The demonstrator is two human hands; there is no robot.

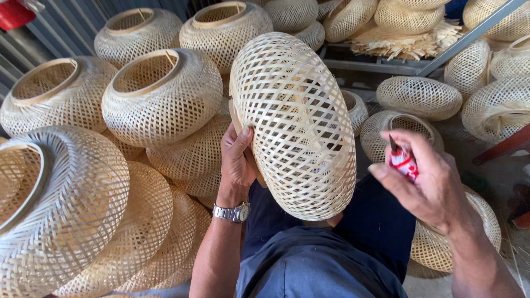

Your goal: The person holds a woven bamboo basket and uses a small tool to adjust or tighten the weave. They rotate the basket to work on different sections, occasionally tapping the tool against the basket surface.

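A: Centrally, the woven bamboo shade (pixel 292 124) stands on edge over the person's lap, its open lattice facing the camera. What supports it?

B: Chiefly the left hand (pixel 236 165). It clasps the shade's wooden rim at the lower left edge, thumb laid up against the weave, fingers hidden behind. A metal wristwatch (pixel 232 212) sits on that wrist. The shade's underside rests near the dark trousers (pixel 381 221).

A: And the right hand (pixel 428 185)?

B: It is clenched around a small red-and-white tube (pixel 403 161) with a dark pointed tip turned upward. It is held just right of the shade, not touching it.

A: Surroundings?

B: Left of the shade, stacked finished shades (pixel 160 96) of the same pale weave, several showing round rimmed openings. One large shade (pixel 61 204) fills the lower left corner. More shades (pixel 419 96) lie at the right and across the top, some under a grey metal bar (pixel 469 38). Another shade (pixel 486 221) shows partly behind the right forearm. Corrugated sheet (pixel 66 25) forms the upper left background.
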